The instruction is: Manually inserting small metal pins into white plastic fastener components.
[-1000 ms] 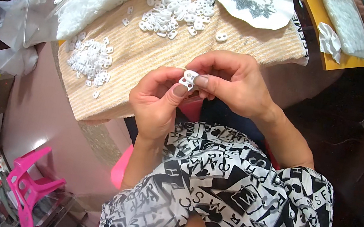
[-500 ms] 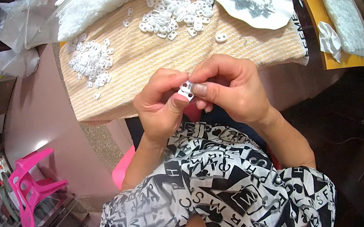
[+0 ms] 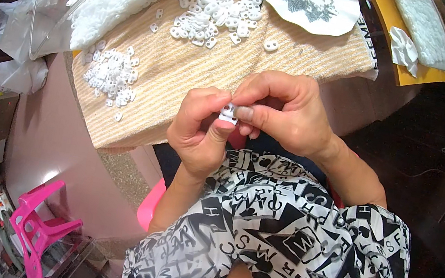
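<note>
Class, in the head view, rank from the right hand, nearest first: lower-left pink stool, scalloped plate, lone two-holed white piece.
1. Lone two-holed white piece, just beyond the right hand
2. Scalloped plate, farther ahead
3. Pink stool, lower left

Striped towel (image 3: 187,68) bright, right side dim; glare spot on pinkish floor (image 3: 75,141) (small, white); rim black, edges bowed.

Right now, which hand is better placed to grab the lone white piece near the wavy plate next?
Probably the right hand: the lone white piece lies just beyond its knuckles, while the left hand is farther away. Both hold small white parts, so the right must let go first.
</note>
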Action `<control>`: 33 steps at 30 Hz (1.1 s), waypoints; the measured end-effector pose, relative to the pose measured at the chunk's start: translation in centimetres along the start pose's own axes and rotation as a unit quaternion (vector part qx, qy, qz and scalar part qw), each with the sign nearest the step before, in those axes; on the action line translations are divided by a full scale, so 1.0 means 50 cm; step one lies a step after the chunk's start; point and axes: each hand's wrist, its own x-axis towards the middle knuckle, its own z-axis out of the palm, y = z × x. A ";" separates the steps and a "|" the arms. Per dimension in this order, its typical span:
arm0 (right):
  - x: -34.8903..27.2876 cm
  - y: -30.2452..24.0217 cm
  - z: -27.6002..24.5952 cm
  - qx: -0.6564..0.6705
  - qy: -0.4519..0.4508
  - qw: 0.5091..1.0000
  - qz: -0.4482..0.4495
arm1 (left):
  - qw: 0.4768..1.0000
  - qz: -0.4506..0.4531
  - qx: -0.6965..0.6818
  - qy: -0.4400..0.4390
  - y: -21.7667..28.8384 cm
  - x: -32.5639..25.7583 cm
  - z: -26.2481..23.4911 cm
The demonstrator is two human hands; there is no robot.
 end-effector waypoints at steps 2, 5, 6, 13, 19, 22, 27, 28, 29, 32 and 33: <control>-0.002 0.003 -0.001 -0.004 0.001 1.000 -0.001 | 1.000 0.008 0.005 -0.008 -0.004 -0.001 -0.002; -0.002 0.002 -0.001 -0.010 -0.003 1.000 -0.003 | 0.999 0.028 0.017 -0.016 -0.009 0.001 -0.003; -0.002 0.002 -0.001 -0.012 -0.006 1.000 -0.006 | 0.999 0.032 0.020 -0.019 -0.007 0.001 -0.004; -0.006 0.001 -0.001 -0.023 -0.027 0.999 -0.005 | 0.996 0.067 -0.024 -0.055 -0.021 -0.001 -0.013; -0.008 0.010 0.008 -0.014 -0.011 1.000 -0.007 | 0.997 0.047 -0.033 -0.049 -0.022 -0.007 -0.014; -0.008 0.013 0.010 -0.027 -0.012 0.999 -0.014 | 0.995 0.087 0.004 -0.040 -0.032 -0.003 -0.014; -0.004 0.005 0.005 -0.004 -0.014 1.000 0.023 | 0.998 0.049 -0.010 -0.032 -0.024 -0.002 -0.012; -0.002 0.002 0.003 -0.005 -0.016 1.000 0.021 | 0.999 0.020 -0.025 -0.025 -0.021 0.001 -0.010; 0.001 -0.001 0.002 -0.004 -0.002 0.999 0.035 | 0.999 0.023 -0.025 -0.025 -0.024 0.001 -0.014; 0.007 -0.007 -0.006 -0.003 0.020 0.999 0.046 | 0.994 -0.052 -0.078 -0.054 -0.032 0.001 -0.025; 0.011 -0.008 -0.008 0.000 0.030 0.998 0.046 | 0.994 -0.047 -0.079 -0.054 -0.030 0.003 -0.024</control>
